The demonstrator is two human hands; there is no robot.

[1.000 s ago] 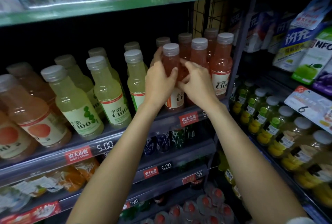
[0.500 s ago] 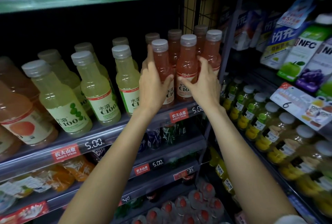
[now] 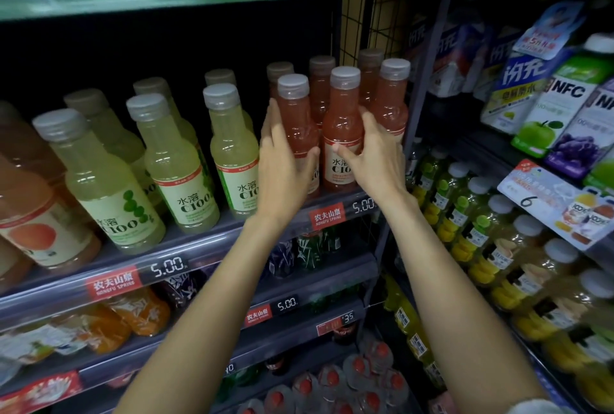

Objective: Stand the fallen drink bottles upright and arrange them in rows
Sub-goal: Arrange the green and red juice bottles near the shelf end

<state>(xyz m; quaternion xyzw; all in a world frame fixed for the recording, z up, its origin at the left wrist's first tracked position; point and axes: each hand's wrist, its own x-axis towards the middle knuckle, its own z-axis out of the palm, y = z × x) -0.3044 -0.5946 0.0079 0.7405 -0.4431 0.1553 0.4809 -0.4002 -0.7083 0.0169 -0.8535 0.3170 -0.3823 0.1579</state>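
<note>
fingers of the left hand and right hand cup two upright pink bottles at the shelf's 3 o'clock end, likely squaring their row.

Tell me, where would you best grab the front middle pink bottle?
Probably around its lower body, from the open shelf front. The pink bottle stands upright, with neighbours close on both sides and behind, and its neck narrows. The right hand already rests on its right side.
</note>
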